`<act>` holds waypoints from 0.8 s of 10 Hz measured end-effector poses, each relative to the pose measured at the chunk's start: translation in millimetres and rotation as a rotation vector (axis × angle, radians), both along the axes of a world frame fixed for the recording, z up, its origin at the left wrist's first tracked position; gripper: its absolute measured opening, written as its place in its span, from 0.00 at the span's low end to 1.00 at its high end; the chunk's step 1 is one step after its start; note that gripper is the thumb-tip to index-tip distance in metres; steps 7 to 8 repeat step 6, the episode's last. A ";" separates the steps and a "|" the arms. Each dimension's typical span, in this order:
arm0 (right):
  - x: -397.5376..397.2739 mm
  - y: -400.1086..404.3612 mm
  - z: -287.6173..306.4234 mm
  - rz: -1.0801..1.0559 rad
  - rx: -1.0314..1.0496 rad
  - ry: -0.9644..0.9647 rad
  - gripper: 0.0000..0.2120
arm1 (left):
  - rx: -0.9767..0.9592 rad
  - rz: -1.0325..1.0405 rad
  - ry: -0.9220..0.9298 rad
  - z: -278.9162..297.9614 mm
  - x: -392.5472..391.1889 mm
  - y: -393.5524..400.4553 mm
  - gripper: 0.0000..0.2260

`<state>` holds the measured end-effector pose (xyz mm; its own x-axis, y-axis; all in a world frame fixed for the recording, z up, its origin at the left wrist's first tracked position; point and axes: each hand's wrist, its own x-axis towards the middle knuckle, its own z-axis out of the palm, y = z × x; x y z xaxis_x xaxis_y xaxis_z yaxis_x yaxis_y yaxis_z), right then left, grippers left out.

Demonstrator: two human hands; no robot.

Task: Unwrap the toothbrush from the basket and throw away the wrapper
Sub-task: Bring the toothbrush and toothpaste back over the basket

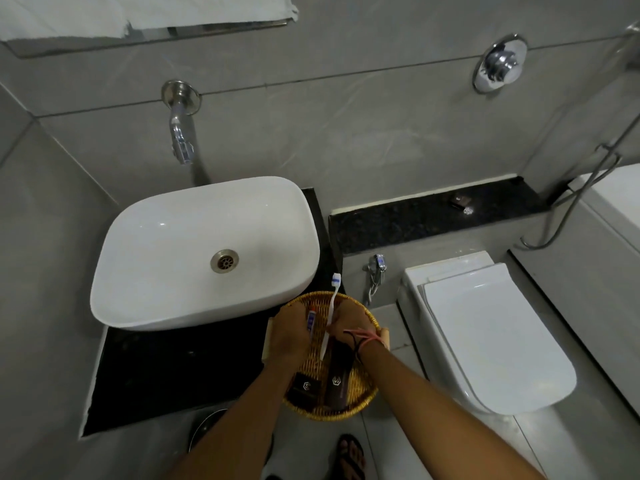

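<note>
I hold the toothbrush (331,311) in my right hand (348,323), fingers closed around the middle of its white handle. The head, with blue and white bristles, points away from me toward the washbasin (204,251); the tail end of the handle slants down over the wicker basket (367,393). The brush appears bare; I cannot tell whether any film clings to it.

My left hand (289,332) is closed on a small blue and white item with an orange end (311,318), touching the brush handle. It may be a mini toothpaste tube or bunched wrapper; the view does not settle which.

Handling, as I judge it: the brush is light and stiff, with a smooth plastic handle that could slip from a loose pinch. The best hold is mid-handle, away from the bristles. Any wrapper would be thin, crinkly and nearly weightless, so it should be balled into the palm before I carry it.

The basket sits at the right corner of the black granite counter (166,368), just beside the washbasin, its near edge overhanging the counter front. Two dark sachets (306,389) lie inside it. A wall tap (180,133) stands over the washbasin. To the right are a closed toilet (485,334) and a dark stone ledge (415,220). A dark round object (207,427), possibly a bin, shows on the floor below the counter.
</note>
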<state>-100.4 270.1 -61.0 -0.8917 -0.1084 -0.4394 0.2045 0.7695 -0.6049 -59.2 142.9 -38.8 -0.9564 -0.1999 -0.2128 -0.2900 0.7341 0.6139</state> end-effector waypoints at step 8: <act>37.8 -8.1 53.5 -0.061 0.114 0.276 0.09 | -0.430 -0.318 0.294 21.7 20.9 -36.2 0.14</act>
